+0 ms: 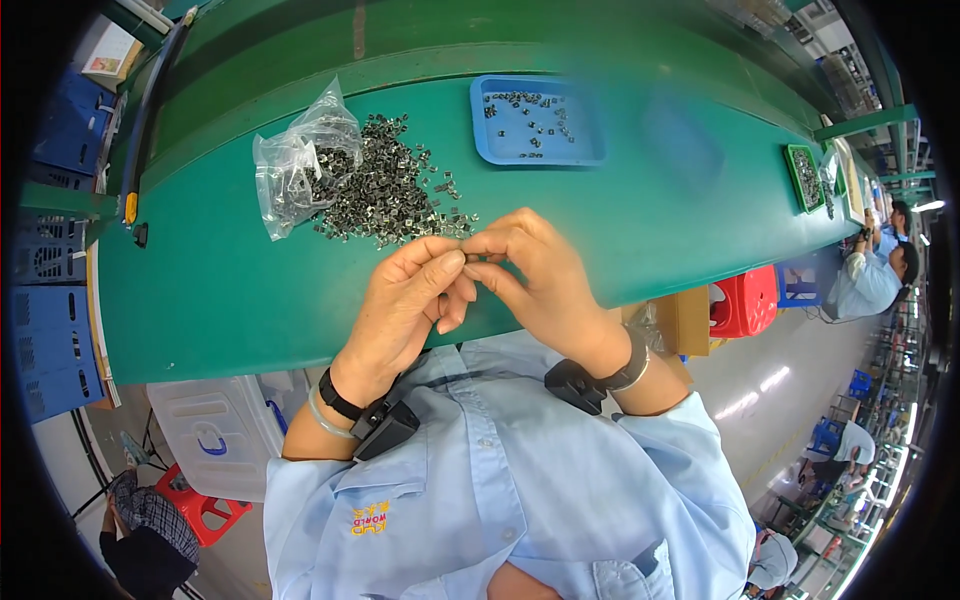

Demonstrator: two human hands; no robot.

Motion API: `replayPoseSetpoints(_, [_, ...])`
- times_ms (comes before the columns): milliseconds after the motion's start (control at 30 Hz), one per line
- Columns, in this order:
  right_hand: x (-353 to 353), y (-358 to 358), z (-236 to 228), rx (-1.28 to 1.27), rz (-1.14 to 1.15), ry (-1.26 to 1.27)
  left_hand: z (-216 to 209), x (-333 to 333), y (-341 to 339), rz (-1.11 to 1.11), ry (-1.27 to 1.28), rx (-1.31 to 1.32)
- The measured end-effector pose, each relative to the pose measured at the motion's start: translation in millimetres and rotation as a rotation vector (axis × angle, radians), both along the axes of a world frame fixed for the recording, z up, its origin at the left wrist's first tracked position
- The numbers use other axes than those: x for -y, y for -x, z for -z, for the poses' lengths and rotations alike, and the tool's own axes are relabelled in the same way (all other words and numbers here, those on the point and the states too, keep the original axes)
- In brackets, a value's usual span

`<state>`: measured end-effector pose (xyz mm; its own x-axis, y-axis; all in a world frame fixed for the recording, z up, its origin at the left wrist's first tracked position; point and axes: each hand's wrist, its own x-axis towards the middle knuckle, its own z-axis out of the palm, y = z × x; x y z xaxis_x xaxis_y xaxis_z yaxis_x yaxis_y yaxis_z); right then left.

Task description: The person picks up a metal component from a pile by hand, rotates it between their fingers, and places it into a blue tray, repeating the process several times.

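Note:
My left hand (412,298) and my right hand (535,270) meet above the near part of the green tabletop. Thumb and forefinger of each are pinched together at one spot. Whatever small piece sits between the fingertips is too hidden to name. Just beyond my hands lies a heap of small dark metallic parts (385,190). A clear plastic bag (290,185) rests at the heap's left side, with more of these parts in it. Farther back, to the right of the heap, a blue tray (550,150) holds a scattering of similar small parts.
The green table (230,300) bends across the view. A green tray of small parts (803,180) stands at its right end. Below the edge are a white lidded box (215,430), a cardboard box (690,320) and a red stool (745,302). Other people sit at the right and lower left.

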<state>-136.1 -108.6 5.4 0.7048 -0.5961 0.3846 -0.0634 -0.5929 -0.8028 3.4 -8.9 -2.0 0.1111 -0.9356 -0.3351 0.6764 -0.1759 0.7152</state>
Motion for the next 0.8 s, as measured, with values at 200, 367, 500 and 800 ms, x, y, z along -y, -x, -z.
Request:
replayPoseSetpoints(200, [4.3, -1.2, 1.5, 0.021, -0.040, 0.103, 0.0, -4.5, -3.1, -0.002, 0.005, 0.010])
replayPoseSetpoints(367, [5.5, -1.5, 2.4, 0.023, -0.032, 0.220, 1.3, -5.2, -1.9, -0.002, -0.017, 0.085])
replayPoseSetpoints(500, [5.0, -2.2, 3.7, 0.034, -0.020, 0.216, 1.4, -5.5, -3.7, -0.005, 0.003, 0.095])
replayPoseSetpoints(800, [2.9, 1.3, 9.0, 0.035, -0.007, 0.222, -5.5, -4.5, 2.7, -0.036, 0.000, 0.061])
